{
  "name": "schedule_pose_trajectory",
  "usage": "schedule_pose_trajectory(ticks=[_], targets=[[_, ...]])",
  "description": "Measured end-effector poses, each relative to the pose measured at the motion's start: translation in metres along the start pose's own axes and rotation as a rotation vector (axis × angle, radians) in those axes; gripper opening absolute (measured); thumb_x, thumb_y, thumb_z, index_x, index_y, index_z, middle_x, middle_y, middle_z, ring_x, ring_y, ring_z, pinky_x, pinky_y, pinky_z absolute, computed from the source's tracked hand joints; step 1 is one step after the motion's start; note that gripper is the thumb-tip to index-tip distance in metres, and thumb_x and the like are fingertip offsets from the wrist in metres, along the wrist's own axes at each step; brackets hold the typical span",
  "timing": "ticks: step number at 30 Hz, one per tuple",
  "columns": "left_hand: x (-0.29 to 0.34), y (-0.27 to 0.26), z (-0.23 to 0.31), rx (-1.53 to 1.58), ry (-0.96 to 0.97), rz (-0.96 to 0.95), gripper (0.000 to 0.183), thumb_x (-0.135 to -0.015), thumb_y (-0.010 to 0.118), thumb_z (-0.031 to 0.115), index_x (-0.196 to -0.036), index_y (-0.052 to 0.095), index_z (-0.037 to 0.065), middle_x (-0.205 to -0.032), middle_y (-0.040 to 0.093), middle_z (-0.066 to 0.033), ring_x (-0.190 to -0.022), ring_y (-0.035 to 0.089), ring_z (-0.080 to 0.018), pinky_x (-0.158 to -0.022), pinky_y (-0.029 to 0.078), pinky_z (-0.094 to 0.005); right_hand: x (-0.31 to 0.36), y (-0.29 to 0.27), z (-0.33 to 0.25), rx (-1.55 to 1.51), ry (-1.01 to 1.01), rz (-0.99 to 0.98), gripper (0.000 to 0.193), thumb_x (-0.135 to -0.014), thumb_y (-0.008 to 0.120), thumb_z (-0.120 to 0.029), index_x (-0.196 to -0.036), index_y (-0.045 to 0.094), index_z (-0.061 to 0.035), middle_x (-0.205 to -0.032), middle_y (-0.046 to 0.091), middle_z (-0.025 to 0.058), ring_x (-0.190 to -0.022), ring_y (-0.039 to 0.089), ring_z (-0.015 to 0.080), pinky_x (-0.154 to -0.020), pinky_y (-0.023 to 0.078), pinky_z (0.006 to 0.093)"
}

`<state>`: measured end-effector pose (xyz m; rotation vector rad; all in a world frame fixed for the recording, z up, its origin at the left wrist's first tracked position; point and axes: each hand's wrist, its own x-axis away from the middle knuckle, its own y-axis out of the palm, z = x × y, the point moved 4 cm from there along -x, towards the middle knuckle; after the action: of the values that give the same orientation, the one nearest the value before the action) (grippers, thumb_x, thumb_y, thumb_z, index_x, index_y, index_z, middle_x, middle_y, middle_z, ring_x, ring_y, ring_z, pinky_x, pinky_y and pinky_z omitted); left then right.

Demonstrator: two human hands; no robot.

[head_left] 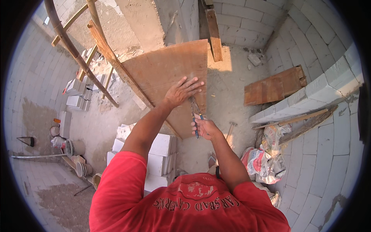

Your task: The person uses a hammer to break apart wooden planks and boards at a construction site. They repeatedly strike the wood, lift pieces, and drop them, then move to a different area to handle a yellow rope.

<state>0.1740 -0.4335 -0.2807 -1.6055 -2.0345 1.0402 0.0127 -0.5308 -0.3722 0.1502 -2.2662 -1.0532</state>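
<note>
A large brown plywood sheet [170, 65] stands propped in front of me. My left hand [182, 91] lies flat on its face near the right edge, fingers spread and holding nothing. Just below that hand, the jaws of a pair of pliers [195, 110] with blue handles meet the sheet by its right edge. My right hand [205, 128] is closed around the handles. What the jaws bite on, if anything, is too small to make out.
White blocks [160, 149] are stacked close by my left side. Wooden poles [73, 50] lean at the left, and a timber beam [213, 34] juts beyond the sheet. Plywood pieces [266, 91], a low block wall [309, 94] and sacks [264, 162] are at the right.
</note>
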Motion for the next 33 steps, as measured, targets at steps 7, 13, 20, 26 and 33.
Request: schedule_pose_trajectory(ticks=[7,13,20,26,33], targets=[[-0.006,0.006,0.006,-0.019,-0.005,0.02,0.063,-0.098,0.044,0.029,-0.155,0.026,0.048,-0.168,0.002,0.0192,-0.156,0.001,-0.0125,-0.126,-0.004,-0.0484,-0.001,0.011,0.023,-0.525,-0.056,-0.348,0.046,-0.103,0.055,-0.021,-0.148,0.044,-0.016,-0.088,0.054,0.0006,-0.075,0.056,0.0128,-0.071,0.054,0.0322],[-0.008,0.013,0.015,0.02,-0.095,-0.134,0.057,-0.101,0.04,0.034,-0.157,0.028,0.038,-0.17,-0.001,0.0128,-0.156,-0.002,-0.0162,-0.127,-0.006,-0.0477,0.107,-0.07,0.085,1.454,-0.201,0.327,0.029,-0.1,0.054,-0.019,-0.122,0.057,-0.0012,-0.079,0.064,0.0115,-0.067,0.064,0.016,-0.059,0.053,0.0353],[0.006,0.0,0.025,0.206,-0.166,-0.159,0.05,-0.1,0.044,0.031,-0.149,0.046,0.031,-0.169,0.008,0.0095,-0.156,0.005,-0.0193,-0.128,0.005,-0.0449,0.214,-0.127,0.128,1.043,0.078,0.432,0.017,-0.097,0.052,-0.016,-0.097,0.057,-0.0001,-0.075,0.066,0.0069,-0.066,0.064,0.0161,-0.064,0.052,0.0324],[0.052,-0.032,0.062,0.63,-0.465,-0.03,0.046,-0.098,0.055,0.034,-0.142,0.057,0.022,-0.167,0.023,0.0001,-0.154,0.017,-0.0226,-0.125,0.018,-0.0461,0.204,-0.078,0.115,1.304,0.086,0.303,0.049,-0.099,0.054,-0.02,-0.144,0.051,-0.0012,-0.077,0.068,0.0053,-0.073,0.065,0.0168,-0.073,0.052,0.0333],[0.242,-0.055,0.228,2.191,-1.66,0.043,0.06,-0.1,0.054,0.054,-0.133,0.061,0.004,-0.12,0.068,-0.0151,-0.113,0.065,-0.0285,-0.1,0.049,-0.0413,0.142,-0.01,0.165,1.241,0.142,0.132,0.043,-0.101,0.052,-0.019,-0.141,0.053,-0.0025,-0.081,0.066,0.0031,-0.065,0.06,0.0111,-0.048,0.047,0.0258]])
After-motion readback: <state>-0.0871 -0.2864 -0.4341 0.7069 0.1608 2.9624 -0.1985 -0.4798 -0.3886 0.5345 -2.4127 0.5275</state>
